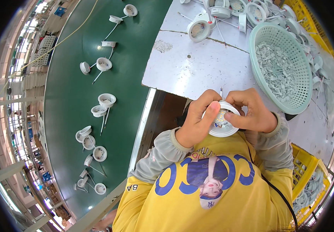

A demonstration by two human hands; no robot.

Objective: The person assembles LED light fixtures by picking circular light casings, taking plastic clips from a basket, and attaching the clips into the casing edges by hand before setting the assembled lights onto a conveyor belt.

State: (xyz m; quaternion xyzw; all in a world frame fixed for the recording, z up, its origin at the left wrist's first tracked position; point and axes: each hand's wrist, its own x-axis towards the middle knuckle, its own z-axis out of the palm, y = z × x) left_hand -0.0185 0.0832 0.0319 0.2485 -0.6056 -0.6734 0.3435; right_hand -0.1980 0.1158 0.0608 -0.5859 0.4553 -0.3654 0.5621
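A round white LED lamp housing [224,131] is held up between both my hands, in front of my body and close to the near edge of the white worktable. Its open side faces me, and a board with small yellowish LEDs shows inside. My left hand [200,120] grips the rim from the left, thumb on top. From the right, my right hand [252,111] pinches the same housing, its thumb reaching over the rim into the opening. A short wire end [221,92] sticks out beyond the housing. Fingers hide the housing's back.
A pale green basket [256,63] of small white pieces stands right on the worktable [174,65]. Piled lamp housings [198,31] lie at the far side. A green conveyor belt [68,116] carries more housings on the left. Yellow crates [304,164] flank the table's right.
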